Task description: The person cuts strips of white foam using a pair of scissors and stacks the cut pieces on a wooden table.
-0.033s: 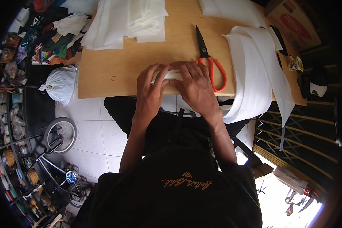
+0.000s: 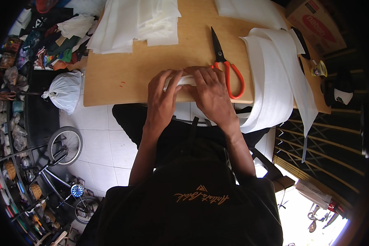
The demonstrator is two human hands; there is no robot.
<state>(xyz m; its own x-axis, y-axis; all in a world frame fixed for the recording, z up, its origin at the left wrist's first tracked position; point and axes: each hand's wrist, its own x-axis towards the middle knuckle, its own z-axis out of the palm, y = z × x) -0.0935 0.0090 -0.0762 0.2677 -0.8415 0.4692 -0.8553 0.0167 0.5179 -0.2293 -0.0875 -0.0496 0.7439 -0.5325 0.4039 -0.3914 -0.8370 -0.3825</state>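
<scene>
Close to the table's near edge, my left hand (image 2: 161, 95) and my right hand (image 2: 212, 92) are closed around a small folded strip of white fabric (image 2: 187, 80). Part of the strip shows between the two hands; fingers cover the rest. Right beside my right hand lies a pair of scissors (image 2: 220, 57) with black blades and orange handles, the blades pointing away from me. Further right, long white fabric strips (image 2: 270, 78) lie looped on the table and hang over its near edge. Stacked white fabric pieces (image 2: 117, 26) rest at the far left.
The wooden table (image 2: 110, 78) spans the view ahead. More white sheets (image 2: 250, 14) lie at its far right, near a cardboard box (image 2: 315, 26) and a small yellow cup (image 2: 319, 69). A tied white bag (image 2: 65, 92) and a bicycle (image 2: 65, 146) stand on the left.
</scene>
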